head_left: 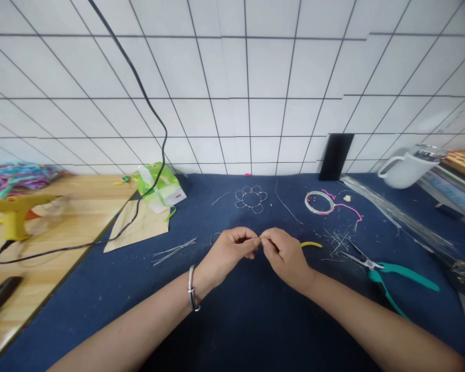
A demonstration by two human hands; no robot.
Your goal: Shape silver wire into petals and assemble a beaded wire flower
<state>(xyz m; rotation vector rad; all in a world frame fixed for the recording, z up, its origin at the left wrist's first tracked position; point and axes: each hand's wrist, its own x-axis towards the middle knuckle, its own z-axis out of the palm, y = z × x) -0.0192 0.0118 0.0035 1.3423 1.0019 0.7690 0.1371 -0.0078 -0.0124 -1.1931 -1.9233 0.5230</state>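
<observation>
My left hand (230,252) and my right hand (282,256) meet over the dark blue cloth (240,320), fingertips pinched together on a small piece I cannot make out, perhaps thin wire. A yellow strand (312,244) sticks out to the right of my right hand. A silver bangle (192,294) sits on my left wrist. Beyond the hands lies a wire flower shape (251,199). Loose thin wires (174,250) lie to the left.
Teal-handled pliers (391,274) lie at the right, with wire scraps (339,240) nearby. A ring with a pink strand (321,202), a white jug (408,166), a black block (336,156), a yellow glue gun (17,212) with black cord (139,206), and green packaging (158,188) surround the work.
</observation>
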